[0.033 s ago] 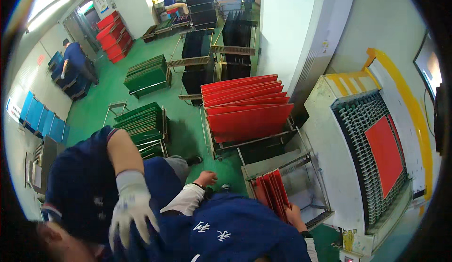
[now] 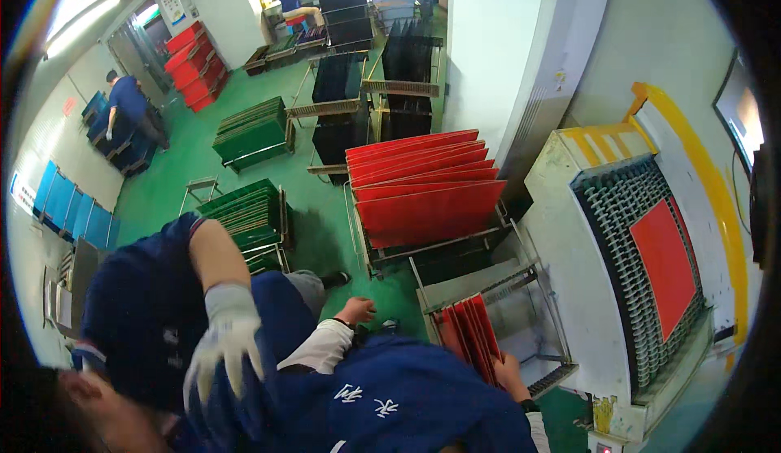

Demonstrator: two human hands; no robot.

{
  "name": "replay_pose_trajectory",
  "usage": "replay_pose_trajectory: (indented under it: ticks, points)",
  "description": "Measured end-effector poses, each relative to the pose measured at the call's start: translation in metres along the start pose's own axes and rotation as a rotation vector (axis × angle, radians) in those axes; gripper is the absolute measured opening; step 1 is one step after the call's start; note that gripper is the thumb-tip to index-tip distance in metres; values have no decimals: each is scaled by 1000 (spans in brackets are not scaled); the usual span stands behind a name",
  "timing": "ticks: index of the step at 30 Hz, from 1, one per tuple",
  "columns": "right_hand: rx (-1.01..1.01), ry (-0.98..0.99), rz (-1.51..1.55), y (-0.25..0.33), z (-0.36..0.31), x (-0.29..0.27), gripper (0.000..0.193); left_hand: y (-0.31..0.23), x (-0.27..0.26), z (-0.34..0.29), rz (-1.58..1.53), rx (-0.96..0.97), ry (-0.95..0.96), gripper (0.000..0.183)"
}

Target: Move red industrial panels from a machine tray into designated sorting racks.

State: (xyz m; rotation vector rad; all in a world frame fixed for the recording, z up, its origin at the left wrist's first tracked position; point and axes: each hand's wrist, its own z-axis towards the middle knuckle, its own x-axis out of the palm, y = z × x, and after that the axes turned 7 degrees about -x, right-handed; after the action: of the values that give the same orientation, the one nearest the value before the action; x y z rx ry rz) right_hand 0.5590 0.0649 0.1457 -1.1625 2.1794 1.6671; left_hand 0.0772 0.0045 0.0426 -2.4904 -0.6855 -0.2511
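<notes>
My right hand (image 2: 509,378) grips the edge of several thin red panels (image 2: 472,335) standing upright in a small metal rack at the lower right. Its thumb and part of the fingers are hidden by the panels. My left hand (image 2: 356,310) hangs over the green floor, its fingers curled in and nothing visible in them. A white sleeve covers that forearm. Right of the rack, a conveyor machine (image 2: 606,233) with rows of rollers carries a flat red panel (image 2: 665,270).
Close on my left, a co-worker leans in with a white-gloved hand (image 2: 228,351). A cart of larger red panels (image 2: 431,213) stands ahead, beside a white pillar (image 2: 496,54). Green panels (image 2: 244,213) and dark panels (image 2: 340,79) fill racks farther off. Another person (image 2: 130,99) bends over blue racks.
The co-worker's gloved hand has shifted slightly, and their head has moved a little. My own hands and the red panels stay in place.
</notes>
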Motion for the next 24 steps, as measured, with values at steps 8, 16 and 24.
replay_pose_trajectory:
  ticks: [8, 16, 24]
  points:
    - [-24, 5, -35, -15, 1, 4, 37, -12, 21, -4, 95, -7, -210, 22]
    - [31, 100, -115, 14, -5, -6, 36, 6, -17, 67, 480, 142, -61, 15]
    - [-20, 4, -62, -20, 6, 5, 29, -15, 24, 24, 242, 50, -176, 19]
